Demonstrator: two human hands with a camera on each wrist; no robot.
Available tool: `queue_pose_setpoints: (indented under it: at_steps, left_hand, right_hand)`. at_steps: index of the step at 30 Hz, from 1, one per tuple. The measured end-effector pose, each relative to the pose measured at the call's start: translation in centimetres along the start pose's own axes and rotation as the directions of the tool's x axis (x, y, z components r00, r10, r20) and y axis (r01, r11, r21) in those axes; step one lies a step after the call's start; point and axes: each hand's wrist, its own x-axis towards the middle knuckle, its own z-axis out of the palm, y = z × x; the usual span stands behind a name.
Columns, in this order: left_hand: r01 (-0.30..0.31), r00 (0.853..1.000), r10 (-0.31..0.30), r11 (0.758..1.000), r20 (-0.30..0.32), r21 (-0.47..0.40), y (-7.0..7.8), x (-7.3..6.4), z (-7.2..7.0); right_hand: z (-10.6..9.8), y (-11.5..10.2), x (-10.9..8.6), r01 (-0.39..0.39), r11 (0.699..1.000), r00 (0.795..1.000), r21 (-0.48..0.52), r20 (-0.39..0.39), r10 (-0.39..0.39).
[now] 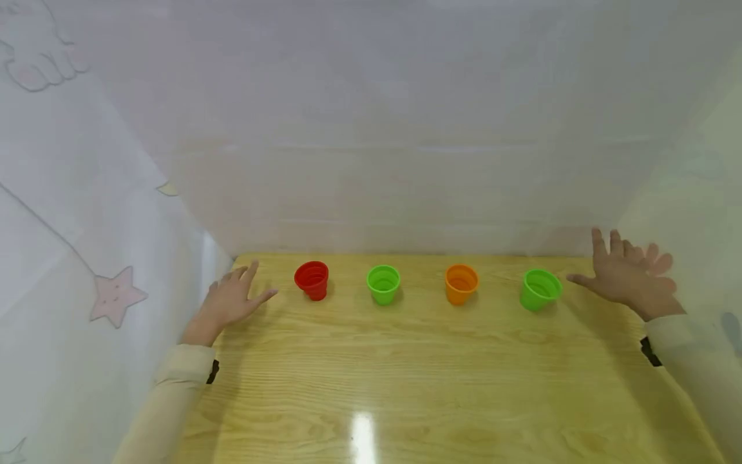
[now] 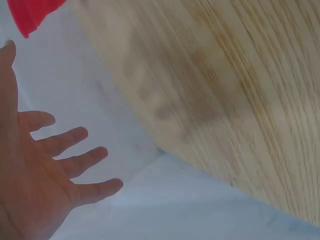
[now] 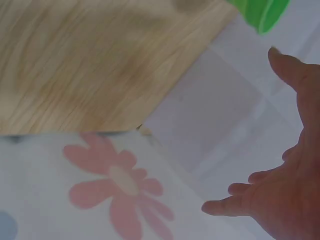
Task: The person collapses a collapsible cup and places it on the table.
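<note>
Four small cups would be several in a row along the far part of the wooden table: a red cup [image 1: 313,281] at left, a green cup [image 1: 383,285], an orange cup [image 1: 461,284] and another green cup [image 1: 540,289] at right. All have their mouths up. My left hand [image 1: 228,301] hovers left of the red cup, fingers spread, holding nothing. To the right of the right-hand green cup, my right hand [image 1: 623,274] is raised with spread fingers and an empty palm. The left wrist view catches an edge of the red cup [image 2: 34,14]; the right wrist view shows part of the green cup [image 3: 262,12].
The wooden table [image 1: 406,367] has light grain and a bright reflection near its front. A pale cloth [image 1: 394,180] hangs behind it, and more cloth with printed figures, such as a pink star [image 1: 118,296], lines the sides.
</note>
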Motion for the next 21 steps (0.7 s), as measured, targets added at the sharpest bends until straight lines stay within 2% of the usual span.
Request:
queue_pose_setpoints:
  at_steps: [4, 9, 16, 21]
  left_hand:
    - [-0.033, 0.999, 0.034, 0.993, 0.002, -0.114, 0.7, 0.1, 0.2]
    - [-0.056, 0.998, 0.065, 0.964, 0.026, -0.259, 2.2, -0.3, 0.2]
    - [-0.093, 0.996, 0.093, 0.938, -0.015, -0.334, 3.5, 0.1, -0.2]
    - [-0.066, 0.997, 0.08, 0.914, 0.019, -0.399, 4.1, -0.2, -0.2]
  right_hand:
    - [0.1, -1.9, 0.4, 0.007, 1.0, 0.998, 0.024, -0.067, -0.005]
    - [0.2, -4.8, 1.5, 0.049, 0.988, 0.99, 0.148, -0.139, -0.028]
    - [0.8, -9.3, 2.4, 0.112, 0.961, 0.978, 0.254, -0.198, -0.061]
    - [1.3, -13.0, 2.6, 0.14, 0.937, 0.977, 0.32, -0.196, -0.079]
